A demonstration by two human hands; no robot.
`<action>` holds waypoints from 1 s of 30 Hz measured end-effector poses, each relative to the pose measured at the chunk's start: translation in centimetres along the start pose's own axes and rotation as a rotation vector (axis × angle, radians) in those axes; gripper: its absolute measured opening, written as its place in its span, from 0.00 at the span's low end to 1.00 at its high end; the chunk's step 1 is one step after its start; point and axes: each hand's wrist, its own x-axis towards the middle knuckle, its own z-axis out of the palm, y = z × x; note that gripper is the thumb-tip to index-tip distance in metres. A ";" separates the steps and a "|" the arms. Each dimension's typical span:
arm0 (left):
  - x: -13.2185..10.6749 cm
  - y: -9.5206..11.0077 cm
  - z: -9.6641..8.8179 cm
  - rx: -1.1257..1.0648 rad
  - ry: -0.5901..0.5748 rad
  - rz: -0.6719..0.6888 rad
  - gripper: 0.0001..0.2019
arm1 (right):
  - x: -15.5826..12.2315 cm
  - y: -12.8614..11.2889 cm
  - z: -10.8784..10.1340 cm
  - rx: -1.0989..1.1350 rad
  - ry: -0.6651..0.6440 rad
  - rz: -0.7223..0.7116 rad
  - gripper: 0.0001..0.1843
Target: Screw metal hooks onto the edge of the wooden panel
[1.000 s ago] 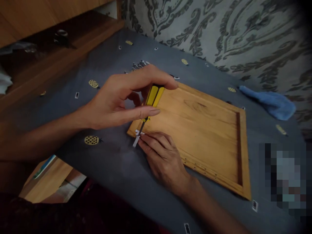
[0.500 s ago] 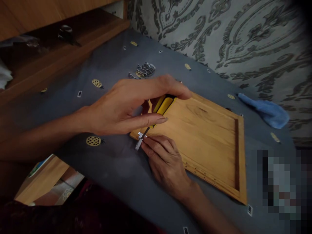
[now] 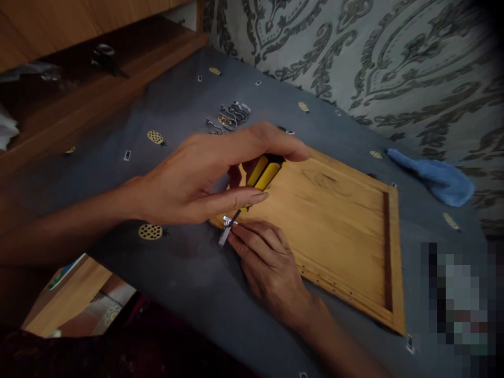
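Observation:
My left hand [image 3: 212, 173] is curled round the yellow-and-black handle of a screwdriver [image 3: 263, 175], thumb along its side and index finger arched over its end. The shaft slants down to a small shiny metal fitting [image 3: 225, 235] at the near left corner of a wooden panel [image 3: 334, 215]. My right hand [image 3: 271, 262] lies low over the panel's near edge, its fingers closed at the fitting; the fingertips are partly hidden. The panel has a raised rim and a row of small holes along the near edge. The screwdriver's tip cannot be made out clearly.
Several metal wire clasps [image 3: 234, 115] lie behind my left hand on the grey pineapple-print cover [image 3: 177, 278]. A blue cloth [image 3: 441, 178] is at the far right. At the left stands a wooden cabinet [image 3: 79, 26] with an open shelf; a patterned wall rises behind.
The screwdriver's handle has turned slightly in my left hand. My right hand stays at the fitting. The view has shifted a little.

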 end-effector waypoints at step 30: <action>-0.1 0.0 0.4 0.204 -0.032 0.042 0.21 | -0.1 0.0 0.1 -0.031 0.027 -0.006 0.16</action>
